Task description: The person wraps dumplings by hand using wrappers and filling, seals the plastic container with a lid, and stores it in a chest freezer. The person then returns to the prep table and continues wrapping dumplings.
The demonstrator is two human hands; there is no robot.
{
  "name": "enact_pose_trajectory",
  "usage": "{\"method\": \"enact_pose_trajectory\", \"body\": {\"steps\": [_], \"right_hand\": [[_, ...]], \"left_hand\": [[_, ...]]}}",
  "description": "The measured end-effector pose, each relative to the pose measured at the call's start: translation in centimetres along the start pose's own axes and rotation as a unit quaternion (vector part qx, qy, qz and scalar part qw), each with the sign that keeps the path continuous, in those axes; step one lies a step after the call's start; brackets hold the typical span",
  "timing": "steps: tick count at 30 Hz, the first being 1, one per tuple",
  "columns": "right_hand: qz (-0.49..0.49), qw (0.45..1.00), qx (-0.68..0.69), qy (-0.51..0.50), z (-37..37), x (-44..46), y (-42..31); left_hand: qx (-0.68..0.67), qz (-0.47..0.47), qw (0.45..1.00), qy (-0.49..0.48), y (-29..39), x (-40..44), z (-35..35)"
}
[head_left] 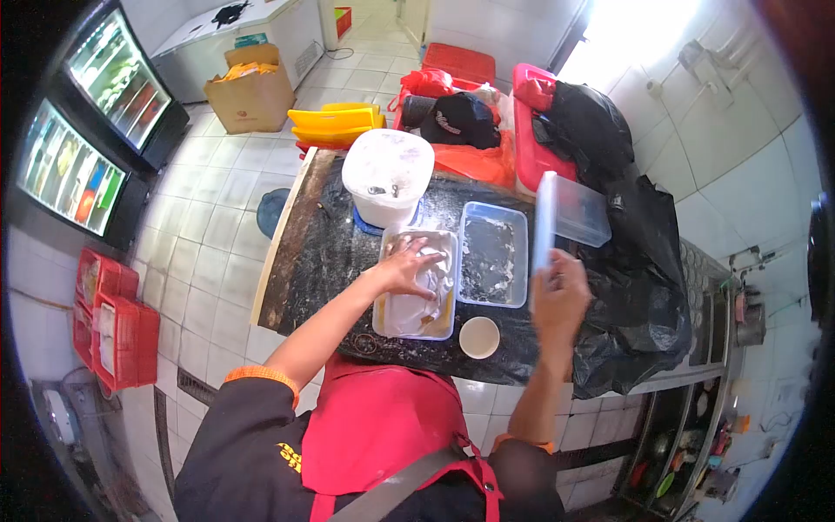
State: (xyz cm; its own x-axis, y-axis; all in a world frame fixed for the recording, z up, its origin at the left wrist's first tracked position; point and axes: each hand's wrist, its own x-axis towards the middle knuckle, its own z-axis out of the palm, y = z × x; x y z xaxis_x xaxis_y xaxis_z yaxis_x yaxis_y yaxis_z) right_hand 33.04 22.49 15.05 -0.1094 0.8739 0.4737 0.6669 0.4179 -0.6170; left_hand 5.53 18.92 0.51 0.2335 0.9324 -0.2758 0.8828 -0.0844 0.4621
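My left hand (pixel 409 268) has its fingers spread over a plastic container (pixel 378 324) on the table. It touches white, floury-looking contents (pixel 402 315), and the fingertips rest against a pale surface inside. My right hand (pixel 558 289) is closed around the lower edge of a translucent plastic lid (pixel 544 222), held nearly upright to the right. Between my hands lies a second clear container (pixel 493 297), with white residue on its bottom. A small cream-coloured cup (pixel 479 337) stands just in front of it. Behind the first container rises a white lidded bucket (pixel 388 165).
Black plastic sheeting covers the table (pixel 300 278). Another clear plastic container (pixel 578 213) sits at the right by a black plastic bag (pixel 635 287). Behind the table are yellow bins (pixel 335 126) and a red crate holding a black cap (pixel 461 120). Red baskets (pixel 126 339) stand at the left.
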Motion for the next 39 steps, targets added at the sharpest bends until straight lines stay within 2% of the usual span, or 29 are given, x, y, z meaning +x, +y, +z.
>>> {"method": "enact_pose_trajectory", "body": {"steps": [1, 3, 5, 7, 8, 9, 10, 11, 13, 14, 15, 17, 19, 21, 24, 27, 30, 33, 37, 39], "right_hand": [[-0.088, 0.995, -0.056, 0.005, 1.5, -0.9, -1.8], [-0.032, 0.996, -0.004, -0.079, 5.6, -3.2, -3.8], [-0.012, 0.984, -0.017, -0.178, 8.8, -5.4, -6.2], [-0.023, 0.975, -0.008, -0.223, 12.2, -7.8, -7.0], [-0.024, 0.975, -0.005, -0.222, 12.8, -7.8, -6.7], [-0.035, 0.967, 0.033, -0.251, 13.0, -7.9, -6.7], [-0.047, 0.956, 0.07, -0.282, 13.0, -8.0, -6.6], [-0.021, 0.962, 0.018, -0.271, 12.8, -6.8, -6.1], [-0.101, 0.981, -0.057, -0.154, 14.3, -3.6, -2.3], [-0.156, 0.978, -0.108, -0.089, 15.7, -2.8, 0.1], [-0.16, 0.977, -0.106, -0.094, 17.4, -3.1, 2.6], [-0.134, 0.972, -0.007, -0.191, 20.5, -2.8, 5.8], [-0.135, 0.973, -0.003, -0.187, 21.2, -2.6, 5.0], [-0.166, 0.979, -0.039, -0.114, 21.9, -2.3, 4.4], [-0.171, 0.979, -0.057, -0.1, 22.8, -1.0, 4.2], [-0.208, 0.968, -0.06, -0.123, 23.4, -0.7, 4.3], [-0.172, 0.972, -0.045, -0.153, 23.5, -1.7, 4.3], [-0.212, 0.964, -0.105, -0.118, 23.2, -2.3, 3.7], [-0.265, 0.945, -0.121, -0.146, 23.1, -1.5, 3.6], [-0.29, 0.923, -0.167, -0.188, 23.7, -0.9, 3.7]], "left_hand": [[-0.003, -0.005, 1.0, 0.004, -0.2, 0.1, 0.2], [-0.008, -0.004, 1.0, 0.006, -0.6, 0.1, 0.2], [0.04, 0.019, 0.998, 0.046, -1.6, -1.4, 0.2], [-0.116, -0.003, 0.958, 0.264, -3.8, -3.8, 1.1], [-0.113, -0.004, 0.958, 0.265, -4.6, -5.2, 1.8], [-0.231, -0.086, 0.915, 0.32, -5.1, -6.9, 3.1], [-0.345, -0.169, 0.847, 0.369, -4.9, -8.2, 4.1], [-0.347, -0.174, 0.844, 0.37, -4.4, -8.6, 5.1], [-0.438, -0.12, 0.81, 0.371, -2.1, -9.0, 6.1], [-0.38, -0.107, 0.844, 0.362, -0.8, -9.5, 5.9], [-0.371, -0.098, 0.845, 0.373, 0.1, -9.1, 6.8], [-0.336, -0.104, 0.849, 0.394, 1.2, -8.1, 8.0], [-0.326, -0.118, 0.843, 0.413, 1.4, -7.7, 8.9], [-0.315, -0.136, 0.837, 0.427, 1.3, -7.1, 9.5], [-0.284, -0.162, 0.843, 0.427, 1.1, -7.2, 9.7], [-0.284, -0.161, 0.841, 0.431, 1.6, -7.5, 9.5], [-0.28, -0.152, 0.837, 0.444, 1.9, -8.1, 10.2], [-0.248, -0.146, 0.83, 0.478, 2.1, -8.6, 10.0], [-0.318, -0.167, 0.818, 0.449, 1.5, -9.3, 10.0], [-0.37, -0.139, 0.82, 0.413, 0.9, -9.5, 10.1]]}}
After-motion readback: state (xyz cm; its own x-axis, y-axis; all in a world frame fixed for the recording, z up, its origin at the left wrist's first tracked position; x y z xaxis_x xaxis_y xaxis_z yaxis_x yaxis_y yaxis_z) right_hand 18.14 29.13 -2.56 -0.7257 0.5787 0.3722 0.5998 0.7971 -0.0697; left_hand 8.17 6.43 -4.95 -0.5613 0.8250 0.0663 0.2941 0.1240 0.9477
